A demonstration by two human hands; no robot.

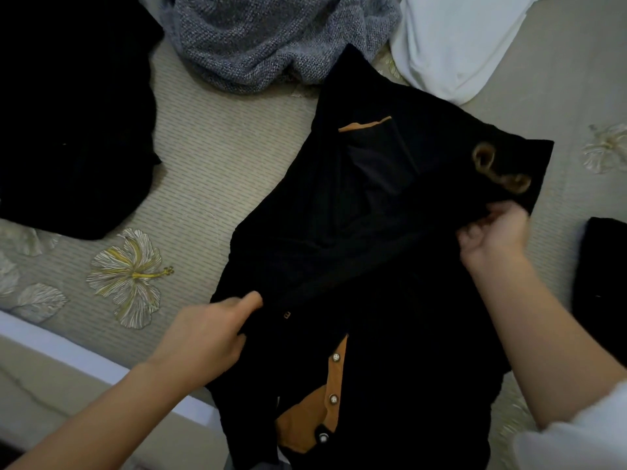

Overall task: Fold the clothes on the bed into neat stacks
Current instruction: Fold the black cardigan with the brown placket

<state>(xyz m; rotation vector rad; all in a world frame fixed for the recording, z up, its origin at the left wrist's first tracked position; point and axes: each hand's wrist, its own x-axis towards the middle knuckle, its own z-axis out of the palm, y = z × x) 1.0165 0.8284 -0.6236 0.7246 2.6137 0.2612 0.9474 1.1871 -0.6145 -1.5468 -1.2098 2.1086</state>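
Black shirt [356,232] with orange placket lying across the flowered bed cover [210,157], collar end nearest the camera. Left hand [210,330] at its left edge, thumb and curled fingers pinching a fold of cloth. Right hand [492,232] at its right edge, fingers curled around the dark hem, likely to pull the fold straight and flat. Beyond the shirt: grey knit sweater [271,39], white garment [451,45]. Left of it, another black garment [74,113]; right of it, a dark folded piece [604,266].
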